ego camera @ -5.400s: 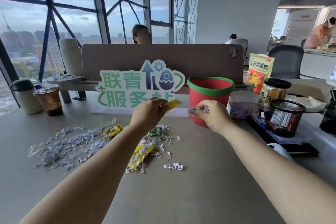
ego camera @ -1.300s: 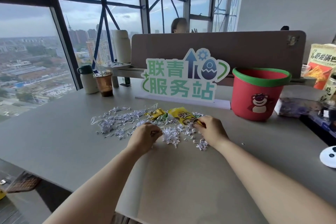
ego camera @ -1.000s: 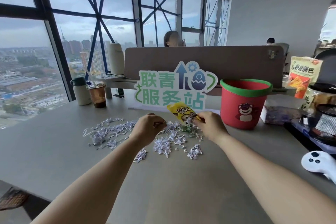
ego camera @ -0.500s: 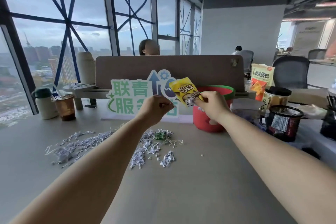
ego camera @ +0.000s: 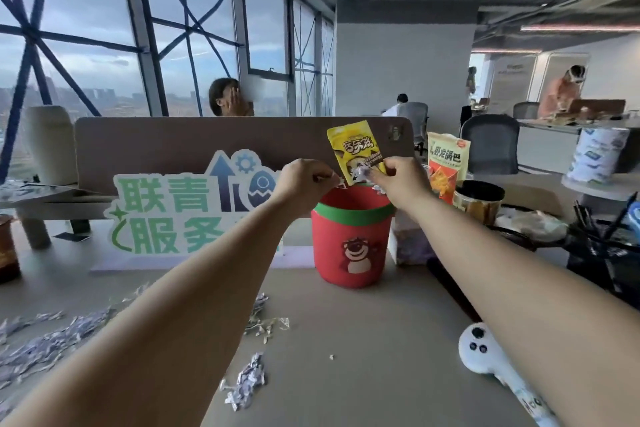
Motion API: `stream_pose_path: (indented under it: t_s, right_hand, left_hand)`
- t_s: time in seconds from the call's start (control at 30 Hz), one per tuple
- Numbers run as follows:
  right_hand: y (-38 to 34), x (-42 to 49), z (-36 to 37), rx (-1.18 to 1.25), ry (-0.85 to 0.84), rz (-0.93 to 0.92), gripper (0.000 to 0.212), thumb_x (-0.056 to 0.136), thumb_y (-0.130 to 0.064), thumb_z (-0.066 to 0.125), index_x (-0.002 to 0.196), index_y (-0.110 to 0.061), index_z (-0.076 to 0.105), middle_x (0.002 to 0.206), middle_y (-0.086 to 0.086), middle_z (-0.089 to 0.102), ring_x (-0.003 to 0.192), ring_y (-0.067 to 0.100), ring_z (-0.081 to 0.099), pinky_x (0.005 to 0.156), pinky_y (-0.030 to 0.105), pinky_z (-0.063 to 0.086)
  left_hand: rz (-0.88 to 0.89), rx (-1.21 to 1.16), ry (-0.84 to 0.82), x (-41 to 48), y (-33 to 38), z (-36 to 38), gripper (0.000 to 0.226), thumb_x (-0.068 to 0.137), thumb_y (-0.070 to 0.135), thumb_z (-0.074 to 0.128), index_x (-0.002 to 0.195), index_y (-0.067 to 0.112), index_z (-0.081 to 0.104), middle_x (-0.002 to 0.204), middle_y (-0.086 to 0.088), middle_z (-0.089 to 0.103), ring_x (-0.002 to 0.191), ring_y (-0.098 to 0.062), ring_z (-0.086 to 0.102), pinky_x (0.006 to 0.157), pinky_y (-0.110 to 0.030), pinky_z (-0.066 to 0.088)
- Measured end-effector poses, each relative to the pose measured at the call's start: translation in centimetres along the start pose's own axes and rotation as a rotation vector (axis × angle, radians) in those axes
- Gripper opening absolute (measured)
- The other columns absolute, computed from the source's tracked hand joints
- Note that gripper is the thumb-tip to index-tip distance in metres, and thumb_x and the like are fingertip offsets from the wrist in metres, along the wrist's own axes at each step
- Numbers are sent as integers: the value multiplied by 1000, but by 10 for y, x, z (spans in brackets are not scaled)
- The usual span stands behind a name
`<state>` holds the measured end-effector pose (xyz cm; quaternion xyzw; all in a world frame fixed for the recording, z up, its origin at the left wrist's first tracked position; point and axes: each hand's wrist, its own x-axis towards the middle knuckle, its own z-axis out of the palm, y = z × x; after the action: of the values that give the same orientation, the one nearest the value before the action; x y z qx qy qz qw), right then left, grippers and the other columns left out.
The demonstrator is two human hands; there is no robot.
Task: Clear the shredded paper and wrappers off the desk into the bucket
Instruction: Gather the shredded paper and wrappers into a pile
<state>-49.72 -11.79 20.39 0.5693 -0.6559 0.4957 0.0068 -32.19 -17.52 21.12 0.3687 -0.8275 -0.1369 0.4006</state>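
Over the red bucket point(ego camera: 349, 253), which stands toward the far edge of the bench point(ego camera: 363, 340), the right hand point(ego camera: 398, 180) has its fingers clamped on a yellow wrapper point(ego camera: 355, 149); the left hand point(ego camera: 304, 184), fingers curled together, pinches shredded paper point(ego camera: 340, 185) just beside it; more shreds lie by the left edge and mid-bench; a green sign point(ego camera: 180, 204) stands left of the bucket, a snack bag point(ego camera: 446, 163) and jar point(ego camera: 478, 201) right of it; a white controller point(ego camera: 485, 354) lies near the right edge.
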Motion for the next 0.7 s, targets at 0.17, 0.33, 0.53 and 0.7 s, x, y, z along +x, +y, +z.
stream_pose_path:
  t_s: [0.17, 0.33, 0.53, 0.7]
  right_hand:
    - [28, 37, 20, -48, -29, 49, 50, 80, -39, 67, 50, -15, 36, 50, 0, 34, 55, 17, 34, 49, 31, 20]
    - [44, 48, 39, -180, -125, 67, 39, 81, -33, 67, 59, -5, 50, 61, 8, 50, 60, 20, 43, 53, 31, 27]
    - [38, 47, 40, -245, -268, 28, 19, 83, -32, 64, 92, -18, 72, 82, 2, 64, 76, 20, 56, 60, 25, 36]
    - [34, 42, 38, -280, -299, 17, 24, 80, -31, 67, 97, -15, 71, 101, 8, 70, 95, 26, 63, 81, 31, 46]
  left_hand:
    - [20, 13, -2, 40, -15, 35, 18, 82, 27, 66, 89, 12, 74, 90, -5, 71, 77, -12, 54, 57, -21, 29]
    - [10, 78, -116, 47, -26, 57, 19, 84, 28, 63, 90, 13, 73, 82, -9, 67, 71, -18, 53, 52, -22, 31]
    - [11, 95, -214, 42, -30, 56, 23, 87, 27, 60, 109, 26, 68, 89, -1, 62, 77, -16, 53, 56, -16, 37]
    - [53, 147, -237, 38, -29, 48, 20, 88, 28, 58, 104, 26, 70, 96, -4, 70, 81, -22, 60, 68, -31, 48]
